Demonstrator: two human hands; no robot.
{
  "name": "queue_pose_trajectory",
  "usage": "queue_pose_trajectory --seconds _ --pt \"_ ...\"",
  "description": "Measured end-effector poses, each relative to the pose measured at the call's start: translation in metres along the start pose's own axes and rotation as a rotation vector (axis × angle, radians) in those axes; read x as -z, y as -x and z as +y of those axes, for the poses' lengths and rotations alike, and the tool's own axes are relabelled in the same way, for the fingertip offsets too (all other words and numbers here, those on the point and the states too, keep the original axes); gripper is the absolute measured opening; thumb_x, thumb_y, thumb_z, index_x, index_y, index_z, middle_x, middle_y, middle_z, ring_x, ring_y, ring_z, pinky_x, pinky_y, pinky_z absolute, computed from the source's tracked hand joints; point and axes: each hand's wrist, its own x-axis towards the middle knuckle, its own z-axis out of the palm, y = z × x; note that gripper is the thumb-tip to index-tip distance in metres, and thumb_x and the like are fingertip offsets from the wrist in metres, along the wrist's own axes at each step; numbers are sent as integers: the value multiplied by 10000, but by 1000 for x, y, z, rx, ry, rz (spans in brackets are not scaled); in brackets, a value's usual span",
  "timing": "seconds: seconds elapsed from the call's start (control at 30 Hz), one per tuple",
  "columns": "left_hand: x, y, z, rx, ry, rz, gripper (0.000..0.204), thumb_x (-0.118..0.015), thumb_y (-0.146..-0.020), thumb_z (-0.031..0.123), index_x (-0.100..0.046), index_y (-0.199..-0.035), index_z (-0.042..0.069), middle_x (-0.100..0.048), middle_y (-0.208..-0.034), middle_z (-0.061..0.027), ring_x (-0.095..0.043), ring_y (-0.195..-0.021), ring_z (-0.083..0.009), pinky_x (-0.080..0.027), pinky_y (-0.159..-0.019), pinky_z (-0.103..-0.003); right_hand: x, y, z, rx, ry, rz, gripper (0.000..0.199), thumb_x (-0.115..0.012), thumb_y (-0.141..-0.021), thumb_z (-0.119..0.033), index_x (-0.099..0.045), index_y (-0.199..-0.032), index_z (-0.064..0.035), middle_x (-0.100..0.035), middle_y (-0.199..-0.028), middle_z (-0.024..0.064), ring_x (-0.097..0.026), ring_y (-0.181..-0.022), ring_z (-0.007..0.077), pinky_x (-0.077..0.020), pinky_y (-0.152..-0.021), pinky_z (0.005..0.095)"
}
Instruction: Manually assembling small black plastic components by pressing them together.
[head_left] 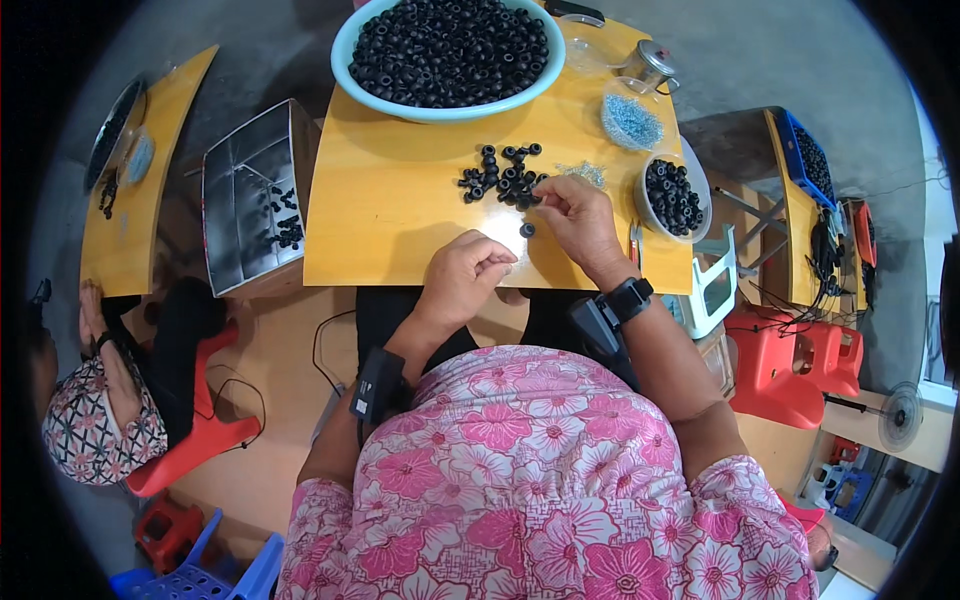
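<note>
My left hand (466, 272) is closed near the table's front edge, thumb and fingertips pinched together. Whatever may be between them is too small to make out. Farther right, my right hand (577, 222) pinches at the near right side of a loose pile of small black round parts (482, 178). Its fingertips hide whether a piece is held. One single black round part (527, 230), ring-like on top, lies on the yellow table (375, 215) between my hands. Behind my right hand is a small scatter of shiny pale bits (585, 174).
A light-blue basin (345, 75) heaped with black parts stands at the back. Right are a tub of bluish bits (632, 122), a bowl of black parts (673, 196), a metal cup (655, 62) and a red-handled tool (635, 245). An open foil-lined box (250, 200) stands left; another person (110, 415) sits beyond.
</note>
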Motion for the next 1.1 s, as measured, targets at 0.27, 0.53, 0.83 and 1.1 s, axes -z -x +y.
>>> queue_pose_trajectory --seconds 0.27,0.53,0.83,1.1 --pt "-1 -1 0 31 -1 -5 79 -677 -805 16 -687 -883 15 -597 -811 -41 -558 -677 -107 -455 -630 -232 -7 -6 3 168 260 -24 217 -670 -742 -14 -679 -949 -78 -595 -817 111 -612 -696 261 -493 -636 359" --pt "0 -3 -6 10 -17 12 93 -693 -792 68 -694 -877 31 -611 -807 -73 -607 -646 -166 -501 -627 -290 -1 13 2 -5 -40 -146 233 -686 -734 -33 -701 -966 -55 -637 -849 115 -639 -728 244 -506 -664 330" --pt "-3 -4 -14 46 24 20 157 -685 -801 9 -673 -957 26 -589 -819 -15 -564 -716 -79 -482 -671 -219 -11 25 0 -8 187 -169 224 -698 -758 -110 -700 -970 -39 -644 -865 136 -644 -768 259 -507 -714 331" --pt "-3 -3 -8 113 175 23 276 -665 -820 -22 -632 -1091 23 -585 -840 4 -555 -761 -58 -490 -728 -207 -7 34 -6 -284 -498 -300 156 -665 -861 -95 -685 -983 0 -654 -823 0 -585 -702 121 -486 -669 257"
